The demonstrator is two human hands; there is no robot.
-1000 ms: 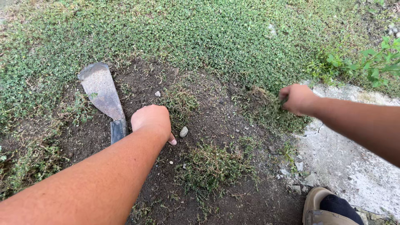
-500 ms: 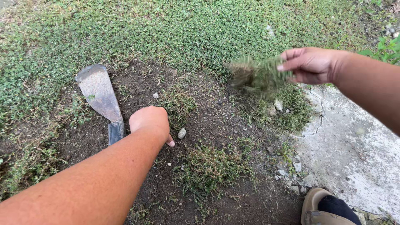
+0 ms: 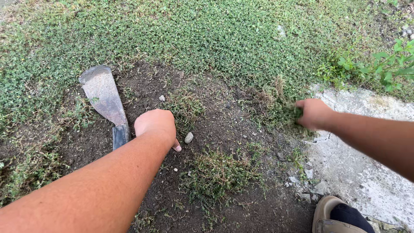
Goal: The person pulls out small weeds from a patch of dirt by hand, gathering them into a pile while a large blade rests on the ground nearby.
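Observation:
My left hand point(image 3: 156, 125) is a closed fist pressed on the bare dark soil, just right of the dark handle of a broad-bladed machete point(image 3: 103, 97) that lies flat on the ground. The fist does not seem to hold the handle. A small pale stone point(image 3: 189, 137) lies beside my thumb. My right hand point(image 3: 314, 114) reaches out over the edge of the concrete and is closed on a tuft of grass point(image 3: 285, 114) still rooted at the border of the soil patch.
Dense green ground cover point(image 3: 207, 34) fills the far half. A cracked concrete slab point(image 3: 366, 164) lies at the right, with a leafy weed point(image 3: 388, 64) behind it. My tan shoe point(image 3: 330, 213) is at the bottom right. A grass clump point(image 3: 217, 172) stays in the soil.
Half a second ago my right hand was raised with a torn clump of grass. It has come back down and closed on another tuft. My left hand has not moved.

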